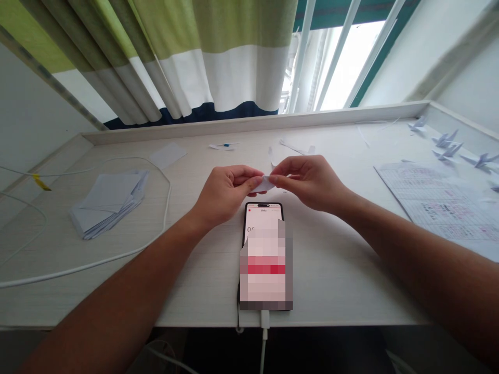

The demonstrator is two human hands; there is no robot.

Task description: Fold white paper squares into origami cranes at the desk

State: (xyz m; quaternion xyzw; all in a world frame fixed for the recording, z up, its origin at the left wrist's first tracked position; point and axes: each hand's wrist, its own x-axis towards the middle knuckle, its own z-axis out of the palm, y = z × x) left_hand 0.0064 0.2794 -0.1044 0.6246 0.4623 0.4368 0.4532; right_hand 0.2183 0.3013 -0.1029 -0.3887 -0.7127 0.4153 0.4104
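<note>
Paper (266, 184), one small white piece, is what I see pinched between thumbs and fingers: the left hand (230, 189) grips its left end, the right hand (306, 179) its right. I have it over the middle of the bench (331, 270), just beyond the far end of a phone (265, 214). Off to the left I make out a stack of white slips (105, 200) inside a cable's (23, 283) loop; to the right, folded paper birds (446, 140) stand beyond a written sheet (448, 202).
</note>
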